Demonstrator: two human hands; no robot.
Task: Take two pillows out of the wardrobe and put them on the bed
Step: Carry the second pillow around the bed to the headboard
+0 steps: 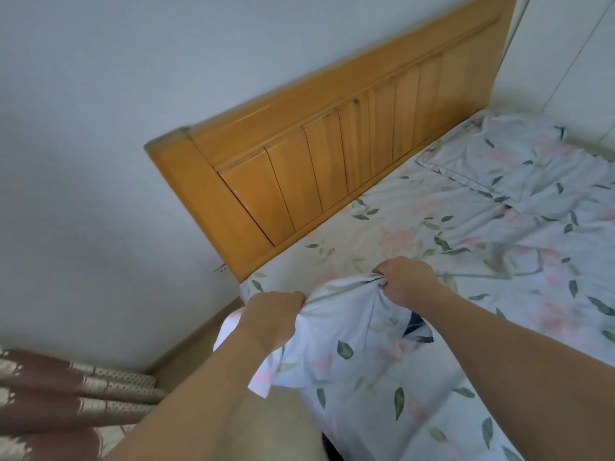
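Pillow: floral case, bunched; left hand, right hand fingers gripping top edge.

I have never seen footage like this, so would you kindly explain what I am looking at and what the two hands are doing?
There is no machine here: a person wears a wide-angle camera on the head, so the single picture looks forward and down along their own arms. The left hand and the right hand each grip a bunched edge of a floral pillow, which they hold at the near corner of the bed. A second floral pillow already lies flat further along, by the wooden headboard. A patterned curtain shows at lower left.
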